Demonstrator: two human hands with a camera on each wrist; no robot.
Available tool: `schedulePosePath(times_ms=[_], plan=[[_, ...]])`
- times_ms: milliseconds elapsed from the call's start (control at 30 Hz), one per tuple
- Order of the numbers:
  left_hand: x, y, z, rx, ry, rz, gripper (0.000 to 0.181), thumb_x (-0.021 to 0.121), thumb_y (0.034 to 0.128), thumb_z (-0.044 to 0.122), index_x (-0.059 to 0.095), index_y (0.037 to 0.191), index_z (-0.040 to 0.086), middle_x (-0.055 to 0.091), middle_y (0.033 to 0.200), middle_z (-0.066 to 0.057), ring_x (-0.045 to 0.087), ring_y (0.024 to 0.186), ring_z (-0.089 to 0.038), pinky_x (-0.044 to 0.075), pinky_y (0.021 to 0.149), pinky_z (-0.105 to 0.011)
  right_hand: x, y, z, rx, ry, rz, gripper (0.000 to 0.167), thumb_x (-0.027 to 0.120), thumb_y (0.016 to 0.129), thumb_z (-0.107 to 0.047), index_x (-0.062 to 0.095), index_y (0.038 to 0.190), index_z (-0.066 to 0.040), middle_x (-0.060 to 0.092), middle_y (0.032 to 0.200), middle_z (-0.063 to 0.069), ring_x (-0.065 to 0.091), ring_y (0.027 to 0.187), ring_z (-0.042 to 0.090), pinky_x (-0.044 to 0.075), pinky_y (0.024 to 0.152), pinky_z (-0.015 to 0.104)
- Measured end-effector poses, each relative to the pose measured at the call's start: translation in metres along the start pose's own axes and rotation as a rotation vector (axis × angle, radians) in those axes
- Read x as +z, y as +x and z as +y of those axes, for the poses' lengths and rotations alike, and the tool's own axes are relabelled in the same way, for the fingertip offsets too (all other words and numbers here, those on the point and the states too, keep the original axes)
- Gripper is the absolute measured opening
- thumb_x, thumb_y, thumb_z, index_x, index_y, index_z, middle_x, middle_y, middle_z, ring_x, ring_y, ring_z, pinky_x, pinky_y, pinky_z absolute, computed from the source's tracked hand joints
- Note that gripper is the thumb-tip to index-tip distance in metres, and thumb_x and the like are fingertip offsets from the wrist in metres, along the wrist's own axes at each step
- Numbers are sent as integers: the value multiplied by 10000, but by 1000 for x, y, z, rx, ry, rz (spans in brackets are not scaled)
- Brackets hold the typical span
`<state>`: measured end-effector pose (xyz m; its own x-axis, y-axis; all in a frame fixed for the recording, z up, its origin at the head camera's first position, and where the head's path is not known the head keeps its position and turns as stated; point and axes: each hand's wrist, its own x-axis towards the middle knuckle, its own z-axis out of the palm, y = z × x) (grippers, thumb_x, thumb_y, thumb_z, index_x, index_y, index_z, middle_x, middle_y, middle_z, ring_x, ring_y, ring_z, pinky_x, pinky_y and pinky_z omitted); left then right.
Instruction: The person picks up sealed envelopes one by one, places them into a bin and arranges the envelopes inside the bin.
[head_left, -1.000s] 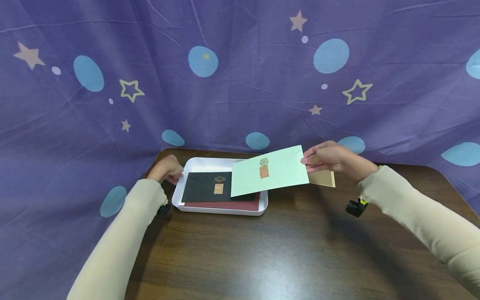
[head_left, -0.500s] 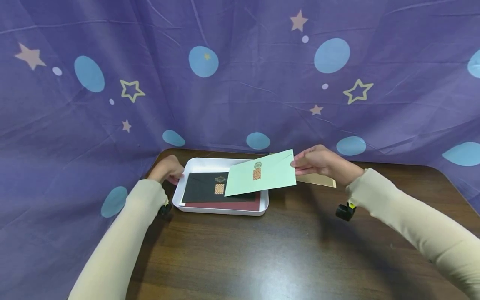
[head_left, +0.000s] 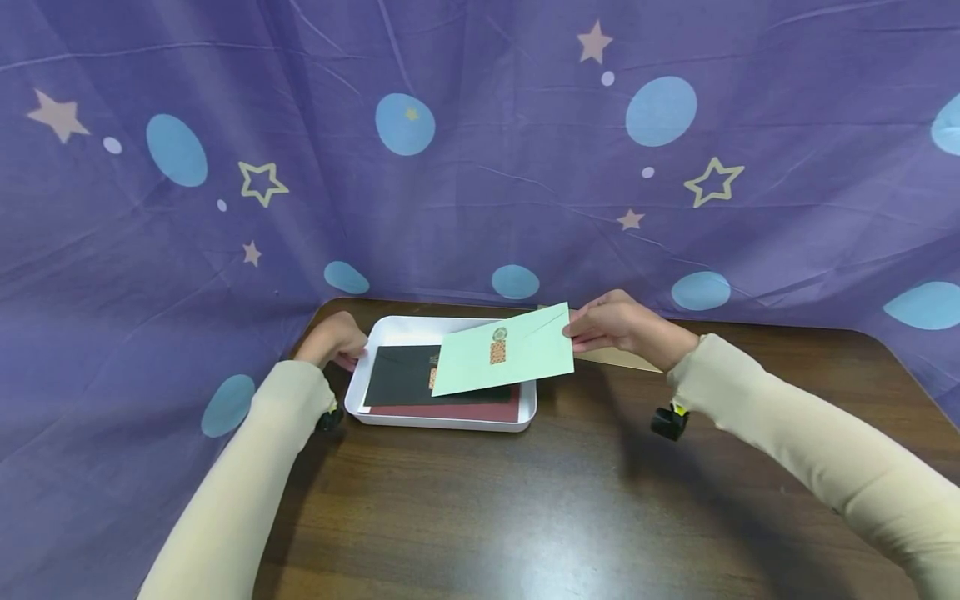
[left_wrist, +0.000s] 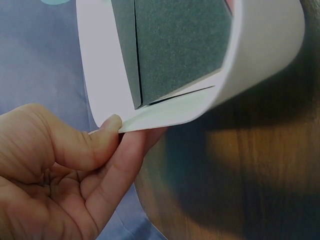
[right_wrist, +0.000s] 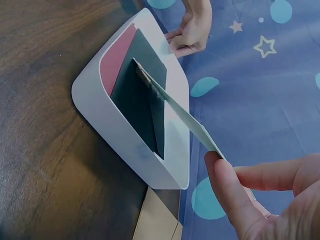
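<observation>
My right hand (head_left: 611,323) pinches the right edge of a mint green envelope (head_left: 517,350), which bears a round gold print and an orange patterned patch. The envelope is tilted above a white tray (head_left: 442,422), its left part over a black envelope (head_left: 397,375) lying inside. A dark red envelope (head_left: 465,412) shows beneath the black one. At the tray's left rim, my left hand (left_wrist: 75,170) pinches the wall between thumb and fingers. In the right wrist view the green envelope (right_wrist: 182,112) appears nearly edge-on.
A tan envelope (head_left: 615,358) lies on the brown wooden table (head_left: 465,508) behind my right hand, partly covered. The tray stands near the table's back left. A purple curtain (head_left: 480,167) with stars and blue ovals hangs right behind the table.
My right hand has moved left with the green envelope, which now covers more of the black envelope and its patch. My left hand and the tray have stayed put.
</observation>
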<state>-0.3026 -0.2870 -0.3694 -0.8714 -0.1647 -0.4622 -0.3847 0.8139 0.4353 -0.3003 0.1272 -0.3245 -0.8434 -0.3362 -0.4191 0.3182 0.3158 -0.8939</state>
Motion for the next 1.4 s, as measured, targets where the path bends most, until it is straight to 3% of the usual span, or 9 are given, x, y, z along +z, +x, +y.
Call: schedulePosePath(times_ms=[133, 867, 1133, 1400], plan=[[0, -1, 1, 6, 5, 2, 191, 542, 868, -80, 425, 754, 19, 505, 743, -84, 618, 493, -84, 607, 539, -187, 5, 3, 0, 3, 10, 2, 57, 648, 921, 67, 598, 942, 46, 696, 747, 29, 706, 673, 113, 666, 751, 268], [-2, 1, 0, -3, 23, 6, 193, 551, 836, -78, 438, 724, 32, 543, 772, -124, 654, 501, -104, 620, 549, -206, 36, 19, -8, 1, 28, 15, 144, 656, 901, 74, 625, 1039, 99, 695, 717, 34, 687, 628, 111, 656, 689, 239], [0, -1, 0, 12, -4, -1, 190, 540, 853, -109, 426, 755, 8, 487, 799, -114, 613, 487, -95, 621, 542, -206, 46, 24, -8, 16, 33, 34, 172, 669, 899, 68, 639, 1061, 120, 681, 747, 57, 683, 638, 127, 668, 746, 270], [1, 0, 0, 3, -10, 3, 186, 534, 860, -106, 427, 757, 6, 487, 822, -126, 617, 489, -93, 618, 542, -200, 52, 30, -8, 32, 53, 44, 171, 661, 900, 81, 630, 1061, 131, 668, 754, 71, 673, 634, 136, 665, 724, 256]])
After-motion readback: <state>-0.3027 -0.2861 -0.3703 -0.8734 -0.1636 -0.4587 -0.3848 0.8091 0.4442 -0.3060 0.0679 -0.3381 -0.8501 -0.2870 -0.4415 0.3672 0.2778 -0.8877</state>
